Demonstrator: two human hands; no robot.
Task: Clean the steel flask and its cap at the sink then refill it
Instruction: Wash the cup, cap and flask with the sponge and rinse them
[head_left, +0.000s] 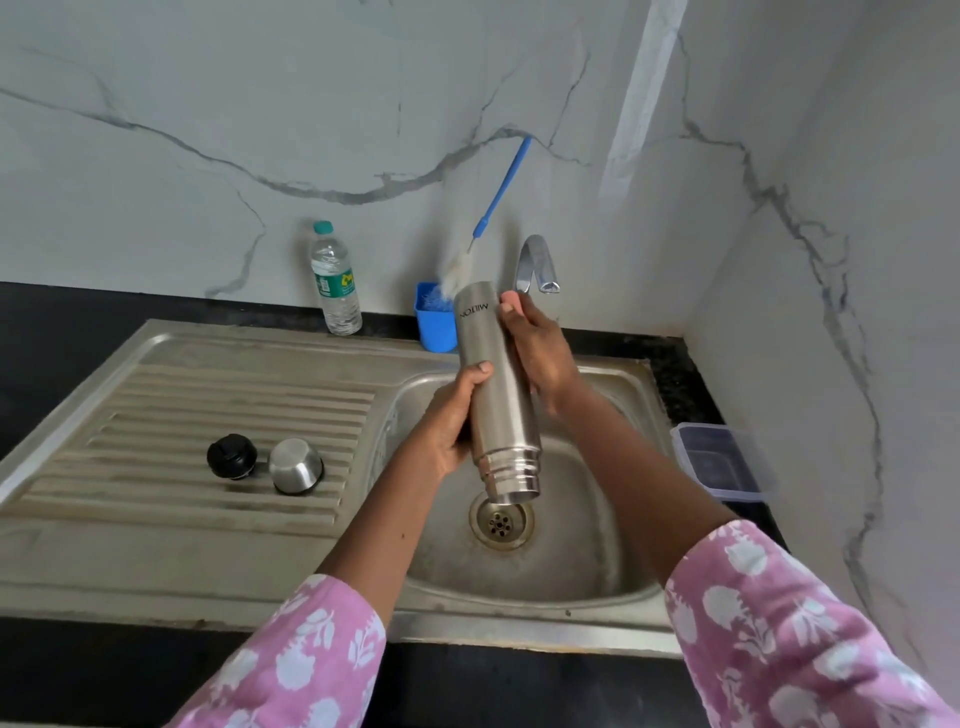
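The steel flask (496, 395) is held upside down over the sink basin (587, 551), its open mouth just above the drain (501, 521). My left hand (449, 423) grips its lower body from the left. My right hand (537, 348) presses against its upper right side with something pink at the fingertips, which I cannot identify. The black inner stopper (231, 456) and the steel cap (295, 465) lie side by side on the ribbed drainboard (156, 415), left of the basin.
The tap (537, 262) stands behind the flask, no water seen running. A blue cup (435, 317) holds a blue-handled bottle brush (498, 192). A plastic water bottle (335, 280) stands by the wall. A clear lidded box (722, 460) sits on the black counter at right.
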